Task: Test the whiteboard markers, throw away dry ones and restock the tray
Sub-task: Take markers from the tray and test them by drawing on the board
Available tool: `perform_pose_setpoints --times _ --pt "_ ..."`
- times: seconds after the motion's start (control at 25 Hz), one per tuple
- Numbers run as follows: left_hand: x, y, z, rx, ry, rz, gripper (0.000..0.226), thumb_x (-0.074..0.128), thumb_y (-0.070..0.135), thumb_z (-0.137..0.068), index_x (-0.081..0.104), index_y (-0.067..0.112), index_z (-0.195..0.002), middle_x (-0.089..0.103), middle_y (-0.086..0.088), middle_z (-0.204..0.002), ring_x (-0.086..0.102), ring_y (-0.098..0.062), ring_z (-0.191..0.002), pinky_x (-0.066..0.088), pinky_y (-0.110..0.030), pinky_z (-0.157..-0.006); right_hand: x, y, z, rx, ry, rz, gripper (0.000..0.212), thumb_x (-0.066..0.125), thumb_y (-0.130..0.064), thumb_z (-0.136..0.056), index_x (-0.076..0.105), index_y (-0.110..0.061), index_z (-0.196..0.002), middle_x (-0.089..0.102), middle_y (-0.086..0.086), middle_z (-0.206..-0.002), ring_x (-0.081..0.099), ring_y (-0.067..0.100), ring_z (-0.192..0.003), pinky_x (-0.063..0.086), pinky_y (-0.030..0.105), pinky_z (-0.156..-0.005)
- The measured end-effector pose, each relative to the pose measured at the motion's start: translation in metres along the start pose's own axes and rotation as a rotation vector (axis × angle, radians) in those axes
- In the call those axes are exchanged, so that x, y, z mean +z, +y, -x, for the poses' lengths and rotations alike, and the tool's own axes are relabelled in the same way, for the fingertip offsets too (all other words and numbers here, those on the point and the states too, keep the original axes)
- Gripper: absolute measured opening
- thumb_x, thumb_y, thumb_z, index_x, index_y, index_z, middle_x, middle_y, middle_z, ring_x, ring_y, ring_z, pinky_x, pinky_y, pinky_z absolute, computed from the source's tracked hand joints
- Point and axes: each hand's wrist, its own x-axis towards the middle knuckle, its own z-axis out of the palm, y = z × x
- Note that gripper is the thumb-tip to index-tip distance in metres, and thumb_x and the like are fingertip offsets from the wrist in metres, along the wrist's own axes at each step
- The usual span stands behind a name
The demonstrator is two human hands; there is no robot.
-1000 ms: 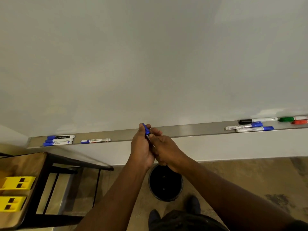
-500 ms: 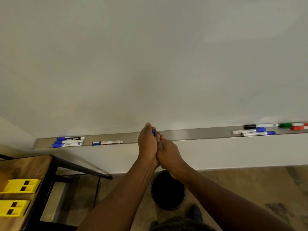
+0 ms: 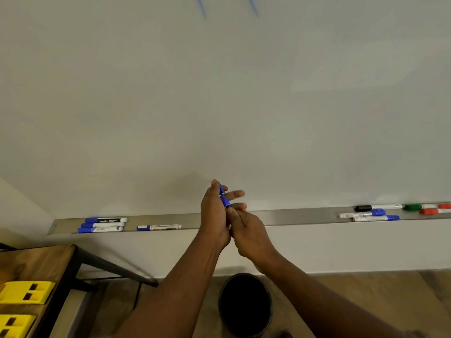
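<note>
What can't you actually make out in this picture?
- Blue marker, head view: mostly hidden between the hands, left and right; capped or not is unclear.
- Marker labels on the tray: too small to read.
- Blue strokes: cut off by the top edge.
- Bin contents: too dark.

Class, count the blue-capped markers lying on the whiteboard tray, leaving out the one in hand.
6: three stacked at the tray's left end, one just right of them, two at the right. The hands may hide more.

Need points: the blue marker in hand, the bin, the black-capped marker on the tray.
blue marker [image 3: 223, 196], head view, on its blue cap between the hands.
bin [image 3: 245, 304], head view, on its dark inside.
black-capped marker [image 3: 363, 208], head view, on the black cap.
</note>
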Motion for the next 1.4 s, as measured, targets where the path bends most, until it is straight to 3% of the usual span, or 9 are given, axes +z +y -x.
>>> perform_pose_setpoints --times 0.08,0.2,0.32,0.52,0.72,0.88,1.04,1.2,1.4 --pt "-0.001 0.017 -0.004 0.164 0.021 -0.108 0.035 0.034 0.045 -0.102 0.054 0.016 -0.098 0.074 -0.006 -0.102 0.072 -0.022 -0.083 0.052 -0.036 -0.079 -0.013 0.000 0.007 -0.071 -0.007 -0.054 0.034 0.034 -0.036 -0.103 0.063 -0.022 -0.095 0.058 -0.005 -0.060 0.048 0.004 -0.049 0.040 0.020 -0.053" --pt "0.001 0.056 -0.013 0.681 0.183 -0.490 0.032 0.036 0.038 -0.103 0.059 0.018 -0.093 0.071 0.007 -0.095 0.065 -0.006 -0.085 0.046 -0.026 -0.078 -0.036 0.001 0.008 -0.154 0.034 -0.215 0.015 0.039 -0.025 -0.103 0.047 -0.033 -0.113 0.062 0.002 -0.070 0.041 0.011 -0.046 0.037 0.025 -0.048" --pt "0.013 0.107 -0.020 1.121 0.242 -0.739 0.035 0.037 0.043 -0.100 0.058 0.017 -0.091 0.063 0.007 -0.085 0.057 -0.014 -0.082 0.047 -0.033 -0.078 -0.060 -0.020 -0.009 -0.323 0.101 -0.257 0.016 0.042 -0.020 -0.102 0.049 -0.035 -0.104 0.060 0.001 -0.077 0.035 0.014 -0.045 0.034 0.025 -0.046" --pt "0.055 0.213 -0.003 1.736 0.358 -1.019 0.029 0.044 0.033 -0.098 0.059 0.008 -0.091 0.053 0.001 -0.081 0.042 -0.012 -0.075 0.032 -0.025 -0.077 -0.107 -0.106 -0.029 -0.593 0.166 -0.274 0.022 0.044 -0.034 -0.099 0.064 -0.032 -0.110 0.068 -0.002 -0.095 0.060 0.020 -0.064 0.046 0.023 -0.055" --pt "0.090 0.302 0.021 1.912 0.449 -1.002 0.030 0.041 0.035 -0.097 0.058 0.011 -0.094 0.056 0.001 -0.085 0.043 -0.012 -0.078 0.029 -0.023 -0.078 -0.155 -0.189 -0.034 -0.905 0.267 -0.181 0.043 0.049 -0.001 -0.095 0.059 -0.041 -0.109 0.073 -0.004 -0.099 0.067 0.017 -0.088 0.051 0.032 -0.066" --pt "0.115 0.360 0.038 1.950 0.463 -0.960 0.037 0.038 0.037 -0.098 0.057 0.009 -0.113 0.061 -0.002 -0.110 0.053 -0.017 -0.098 0.035 -0.025 -0.089 -0.189 -0.250 -0.032 -1.075 0.547 -0.148 0.005 0.065 -0.037 -0.089 0.061 -0.037 -0.092 0.070 -0.002 -0.075 0.064 0.015 -0.067 0.048 0.024 -0.062" --pt "0.143 0.406 0.048 1.941 0.417 -0.868 0.037 0.035 0.034 -0.099 0.051 0.007 -0.118 0.056 -0.006 -0.120 0.051 -0.023 -0.108 0.041 -0.034 -0.091 -0.228 -0.315 -0.034 -1.332 0.710 -0.050 0.027 0.049 -0.034 -0.092 0.070 -0.018 -0.093 0.068 -0.007 -0.070 0.063 0.005 -0.062 0.046 0.019 -0.061" --pt "0.166 0.441 0.047 1.956 0.432 -0.855 0.030 0.038 0.025 -0.102 0.050 0.003 -0.119 0.049 -0.012 -0.137 0.044 -0.028 -0.125 0.039 -0.038 -0.103 -0.265 -0.380 -0.042 -1.281 0.839 -0.016 0.010 0.061 -0.023 -0.089 0.058 -0.019 -0.096 0.070 -0.003 -0.071 0.063 0.006 -0.062 0.043 0.013 -0.056" --pt "0.174 0.455 0.045 1.953 0.367 -0.715 0.024 0.042 0.020 -0.102 0.048 0.006 -0.120 0.038 -0.009 -0.150 0.037 -0.022 -0.137 0.027 -0.022 -0.105 -0.283 -0.428 -0.055 -1.288 0.901 0.062 0.013 0.068 -0.033 -0.086 0.066 -0.024 -0.096 0.066 -0.016 -0.077 0.061 0.004 -0.068 0.047 0.018 -0.059"
